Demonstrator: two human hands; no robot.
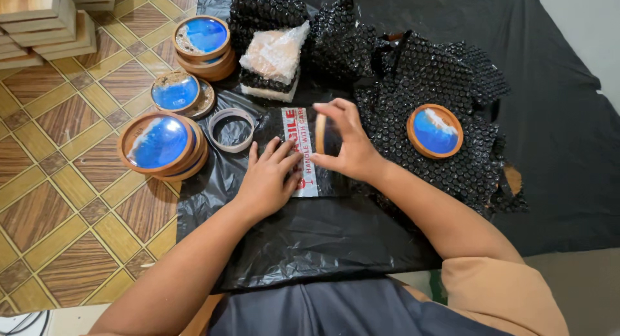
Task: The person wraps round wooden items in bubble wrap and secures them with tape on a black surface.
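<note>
Wooden disc (320, 133) upright in right hand (349, 145); left hand (268, 178) seemingly pressing tape (301, 156).

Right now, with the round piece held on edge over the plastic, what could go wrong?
1. The right hand pinches the round wooden disc upright on its edge; it could slip or roll.
2. The stack of blue discs leans; a nudge might topple it.

Face of the edge-on round wooden coaster (320, 133) is being hidden by its tilt. Wooden boxes (45, 19) are being cut off at the top-left edge. Lower coasters in the nearest stack (187, 169) are being covered.
</note>
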